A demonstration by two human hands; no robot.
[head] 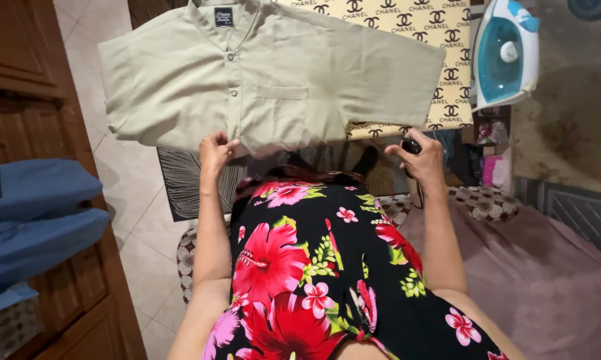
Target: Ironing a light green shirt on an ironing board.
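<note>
Several blue clothes [34, 220] are lying folded at far left. The left hand [215, 150] is pinching the lower hem of one green shirt [267, 77] spread across the board [440, 40]. The right hand [422, 157] is gripping one dark object [411, 146]. One iron [506, 53] is standing at the board's right edge.

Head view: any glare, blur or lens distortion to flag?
Head view: even indoor light, no hard glare; the shirt is sharp, with a soft shadow under its hem. Wide-angle bending shows at the edges, on the wooden cabinet and the iron. The left hand is crisp on the hem; the right hand grips a small dark object, too shadowed to identify.
</note>
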